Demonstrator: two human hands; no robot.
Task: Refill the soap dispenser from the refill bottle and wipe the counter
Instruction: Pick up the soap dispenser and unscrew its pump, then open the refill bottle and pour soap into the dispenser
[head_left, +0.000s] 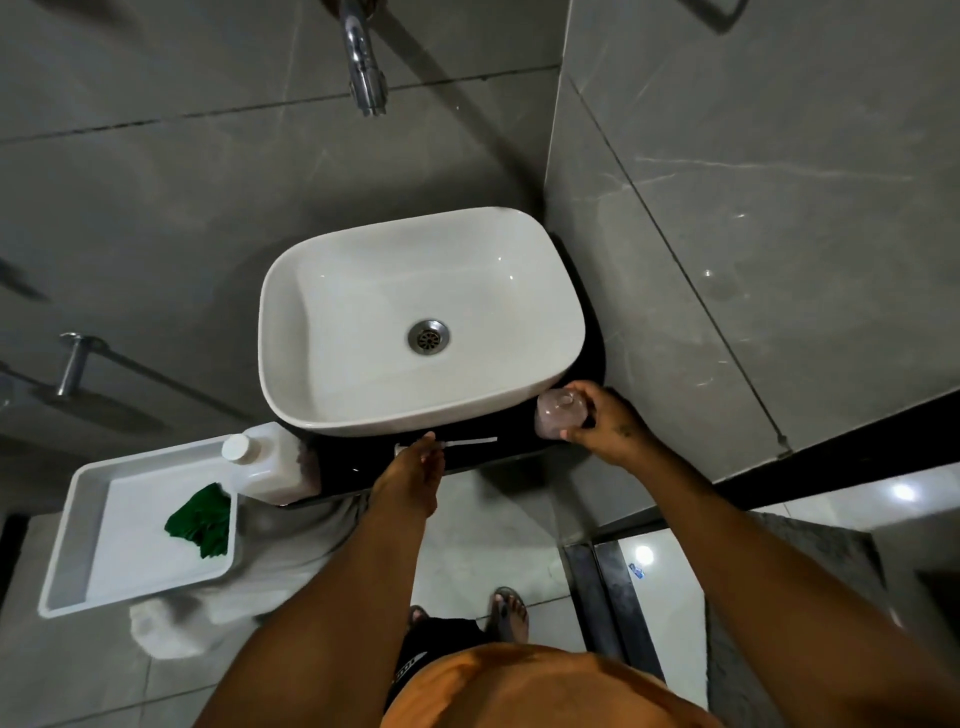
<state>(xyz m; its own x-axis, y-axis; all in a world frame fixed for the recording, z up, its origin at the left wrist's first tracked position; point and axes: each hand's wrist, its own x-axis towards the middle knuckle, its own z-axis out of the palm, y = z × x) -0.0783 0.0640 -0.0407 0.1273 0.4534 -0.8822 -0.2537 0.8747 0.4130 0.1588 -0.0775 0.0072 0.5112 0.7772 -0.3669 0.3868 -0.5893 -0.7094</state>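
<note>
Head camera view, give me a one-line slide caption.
Right hand steadies the soap dispenser while left hand lays its pump down.

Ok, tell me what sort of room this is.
Most likely a bathroom: a white vessel sink sits on a dark counter under a chrome tap, and grey tiled walls enclose it.

Right hand (605, 423) grips dispenser (558, 414); left hand (415, 475) holds pump (467, 441).

Dim, soft overall, glare spots on the glossy floor (903, 492), wide-angle bending at edges.
</note>
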